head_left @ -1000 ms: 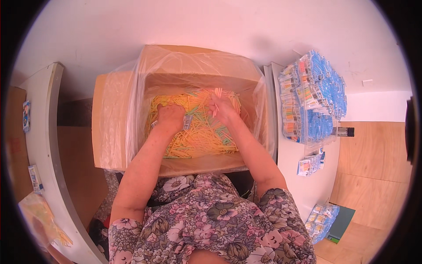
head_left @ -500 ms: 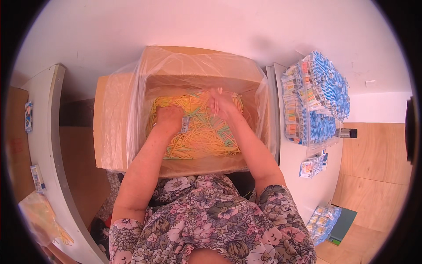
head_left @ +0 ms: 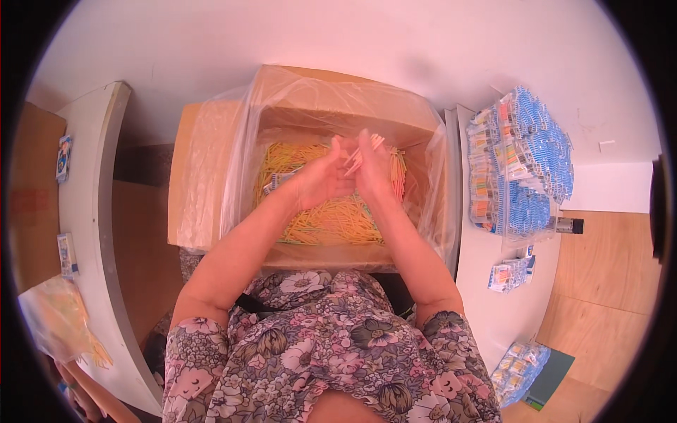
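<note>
A cardboard box (head_left: 194, 169) lined with a clear plastic bag (head_left: 434, 183) stands in front of me, with a layer of thin yellow, orange, green and pink sticks (head_left: 338, 224) inside. Above them, my right hand (head_left: 374, 173) is closed on a small bunch of pale pink sticks (head_left: 362, 155), whose ends poke out past the fingers. Close against it is my left hand (head_left: 321, 182), cupped, thumb raised and fingers stretched toward the bunch; I see nothing gripped in it. A small printed packet (head_left: 276, 182) lies on the sticks beside my left wrist.
On the white table (head_left: 486, 310) at right, a clear bin (head_left: 518, 204) is heaped with blue-and-white packets; loose packets (head_left: 511, 273) lie nearer. More packets (head_left: 520, 370) sit lower right. The left white table (head_left: 95, 247) holds a plastic bag (head_left: 56, 317) near another person's arm (head_left: 102, 395).
My left hand has lifted off the sticks and moved right to meet my right hand. The right hand has drawn slightly nearer, its pink sticks now bunched. The view has shifted a little.
</note>
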Demonstrator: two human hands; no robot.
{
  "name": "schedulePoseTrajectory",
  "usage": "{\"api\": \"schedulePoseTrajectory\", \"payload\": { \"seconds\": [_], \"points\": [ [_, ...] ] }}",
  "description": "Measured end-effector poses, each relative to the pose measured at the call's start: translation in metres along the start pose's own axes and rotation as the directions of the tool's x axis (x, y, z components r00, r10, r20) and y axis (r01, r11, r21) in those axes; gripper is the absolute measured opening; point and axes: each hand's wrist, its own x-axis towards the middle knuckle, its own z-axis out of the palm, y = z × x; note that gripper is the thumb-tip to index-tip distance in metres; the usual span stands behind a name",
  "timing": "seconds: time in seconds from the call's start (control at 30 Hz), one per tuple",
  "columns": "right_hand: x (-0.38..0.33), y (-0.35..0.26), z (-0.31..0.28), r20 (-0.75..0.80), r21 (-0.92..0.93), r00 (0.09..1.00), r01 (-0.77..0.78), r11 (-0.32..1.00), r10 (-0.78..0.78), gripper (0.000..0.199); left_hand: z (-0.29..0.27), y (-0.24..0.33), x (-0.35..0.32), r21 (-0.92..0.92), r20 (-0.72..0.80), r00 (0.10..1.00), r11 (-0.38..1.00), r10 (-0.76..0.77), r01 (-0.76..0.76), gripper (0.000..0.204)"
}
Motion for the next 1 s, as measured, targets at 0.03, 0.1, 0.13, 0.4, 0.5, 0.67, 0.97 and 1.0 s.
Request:
{"api": "schedulePoseTrajectory", "payload": {
  "seconds": [0.03, 0.1, 0.13, 0.4, 0.5, 0.67, 0.97, 1.0],
  "points": [
    [-0.005, 0.001, 0.002, -0.014, -0.155, 1.000, -0.011, 0.988, 0.009, 0.031, -0.003, -0.002, 0.000, -0.019, 0.046, 0.999, 1.000, -0.010, 0.011, 0.064],
    [-0.015, -0.004, 0.002, 0.051, -0.294, 0.996, 0.080, 0.953, -0.067, 0.033, 0.002, -0.002, -0.004, -0.044, 0.095, 0.995, 0.999, -0.017, 0.022, 0.059],
    [-0.018, -0.006, 0.002, 0.123, -0.416, 0.983, 0.175, 0.892, -0.136, 0.035, 0.004, -0.002, -0.007, 0.024, 0.124, 0.992, 1.000, -0.017, 0.014, 0.054],
    [-0.030, -0.006, -0.010, 0.126, -0.472, 0.992, 0.050, 0.880, 0.011, 0.040, 0.008, -0.005, -0.012, 0.434, 0.242, 0.962, 0.873, 0.124, -0.222, 0.034],
    [-0.027, 0.007, -0.017, 0.151, -0.642, 0.973, 0.232, 0.730, -0.176, 0.040, 0.006, -0.007, -0.007, 0.421, 0.174, 0.976, 0.886, 0.130, -0.193, 0.031],
    [-0.039, -0.015, -0.009, 0.256, -0.554, 0.956, 0.267, 0.789, -0.145, 0.043, 0.024, -0.004, -0.021, 0.226, 0.117, 0.993, 0.973, 0.020, -0.046, 0.015],
    [-0.041, -0.037, -0.005, 0.280, -0.365, 0.887, 0.451, 0.814, -0.367, 0.027, 0.015, -0.005, -0.011, 0.401, 0.156, 0.985, 0.916, -0.071, 0.002, 0.011],
    [-0.040, -0.045, -0.008, 0.330, -0.468, 0.927, 0.323, 0.823, -0.176, 0.024, 0.016, -0.004, -0.013, 0.401, 0.154, 0.985, 0.916, -0.075, 0.007, 0.011]
  ]
}}
